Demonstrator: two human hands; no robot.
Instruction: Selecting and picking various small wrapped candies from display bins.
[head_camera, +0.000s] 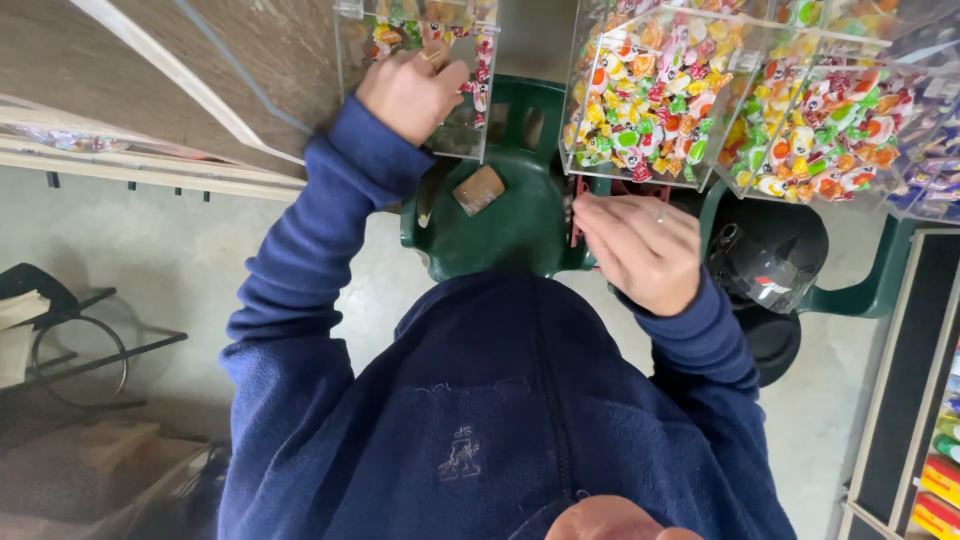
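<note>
While raised at upper centre, left hand (410, 92) curled against clear bin (452, 100), right hand (640, 250) loosely open, empty, below candy bin (660, 95), green chair (510, 215) beneath.

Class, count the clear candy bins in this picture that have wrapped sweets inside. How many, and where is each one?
3: one bin under the left hand; a fuller bin above the right hand; a third bin far right. Others may lie outside the frame.

Shop corner, grey concrete floor (180, 250)

Green plastic chair (510, 215) at centre; second green chair (880, 280) at right carrying a dark helmet (765, 255); black metal frame (90, 350) at left; wooden board (250, 60) above; even daylight.
</note>
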